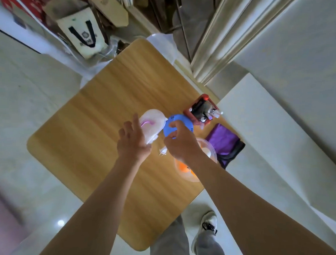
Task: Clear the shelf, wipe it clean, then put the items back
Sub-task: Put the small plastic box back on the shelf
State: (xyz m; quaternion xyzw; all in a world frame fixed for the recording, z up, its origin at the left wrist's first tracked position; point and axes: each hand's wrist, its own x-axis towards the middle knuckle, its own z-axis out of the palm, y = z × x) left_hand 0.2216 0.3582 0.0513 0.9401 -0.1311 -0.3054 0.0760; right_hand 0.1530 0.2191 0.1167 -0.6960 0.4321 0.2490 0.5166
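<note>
On the wooden table [90, 118] lie a white oval device with a pink stripe [153, 124] and a round blue disc [182, 120]. My left hand [131, 140] hovers open at the white device's near edge, fingers spread. My right hand [180, 142] curls its fingers around the blue disc's near side. A white plug [163, 151] lies between my wrists. A clear bowl with orange contents [204, 151] sits partly under my right wrist. A red organiser with small bottles [201, 112] and a purple cloth [224, 141] are to the right.
A white surface [268, 127] borders the table on the right. A white tote bag with black handles [84, 35] and boxes stand beyond the far end. My legs and a white shoe [206, 227] are on the pale floor below the near edge.
</note>
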